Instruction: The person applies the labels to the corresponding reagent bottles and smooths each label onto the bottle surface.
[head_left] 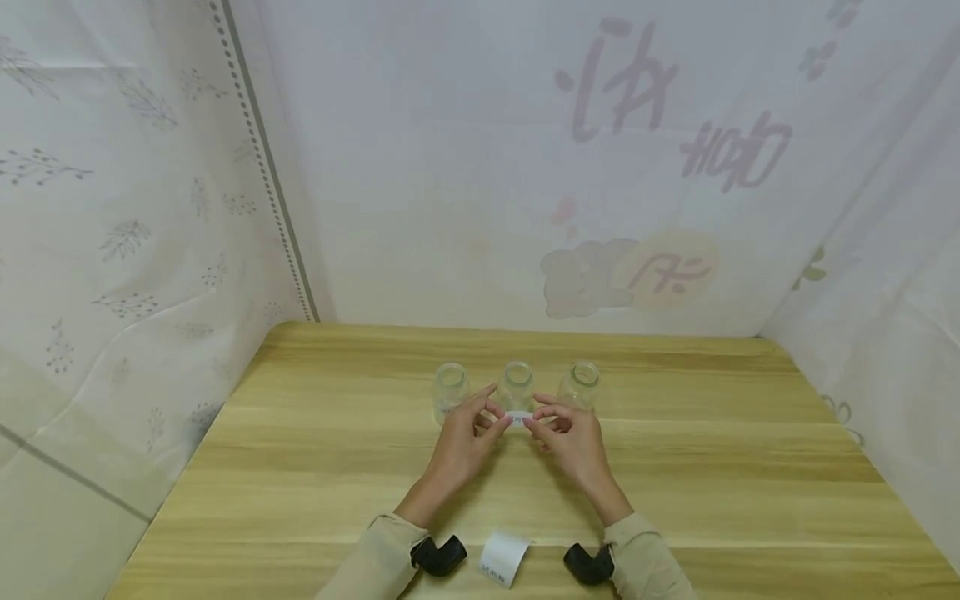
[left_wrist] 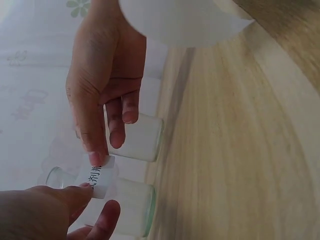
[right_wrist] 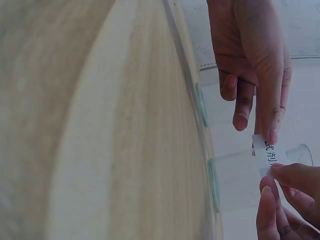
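Note:
A small white label with dark printed characters is stretched between both hands, in front of the middle glass jar. My left hand pinches its left end between thumb and finger. At the other end, the thumb and index finger of my right hand grip it. The left wrist view shows the label slightly curved, overlapping a jar. In the right wrist view, part of the label's print shows between the thumbs. The other fingers are bent and hold nothing.
A left glass jar and a right glass jar flank the middle one in a row. A curling white paper piece with print lies near the front of the wooden table. Black curved pieces sit at both cuffs.

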